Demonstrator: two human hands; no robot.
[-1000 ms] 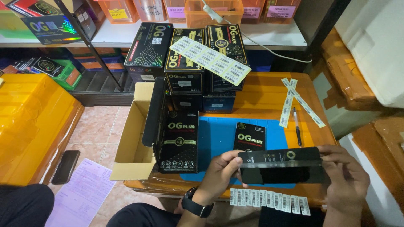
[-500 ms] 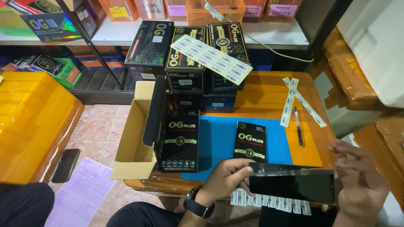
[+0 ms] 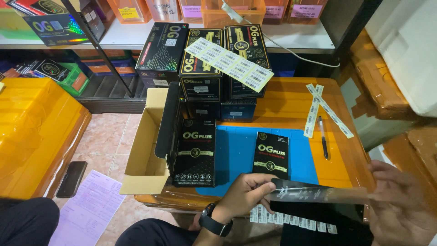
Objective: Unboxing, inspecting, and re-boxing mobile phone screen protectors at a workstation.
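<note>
Near the bottom edge, a long black box is held level between both hands, just above a strip of barcode stickers on the near side of the table. At its left end, the left hand has its fingers curled about the box with the thumb on top; a dark watch sits on that wrist. At the right end, the right hand is blurred, its fingers loosely spread against the box; how firm its grip is I cannot tell.

Just beyond lies a small black packet flat on a blue mat, which covers part of the orange table. Left of the packet a tall black box stands upright beside an open cardboard carton. Farther back, more black boxes are stacked, with a sticker sheet laid across them. To the right, two sticker strips cross near a pen. On the floor at the left lie a phone and a pink sheet of paper.
</note>
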